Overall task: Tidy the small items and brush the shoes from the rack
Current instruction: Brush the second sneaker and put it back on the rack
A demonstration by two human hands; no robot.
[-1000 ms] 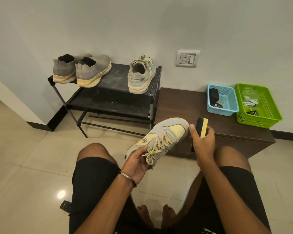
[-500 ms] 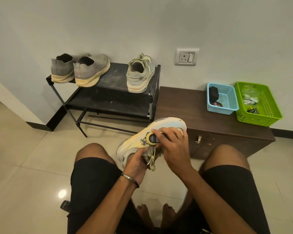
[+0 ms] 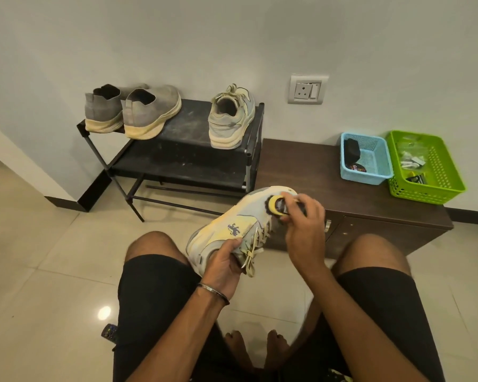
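Brushing step: my left hand (image 3: 223,267) holds the sneaker (image 3: 232,230); my right hand (image 3: 305,224) grips the brush (image 3: 278,205) on its toe. Next: stroke steadily.

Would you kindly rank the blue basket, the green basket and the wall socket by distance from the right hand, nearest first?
From the right hand, in the head view:
1. Blue basket, on the cabinet, to its right.
2. Green basket, right of the blue one.
3. Wall socket, up on the wall.

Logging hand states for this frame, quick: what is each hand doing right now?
Left hand: grips the sneaker at its heel end.
Right hand: holds the brush, pressed against the sneaker's toe.
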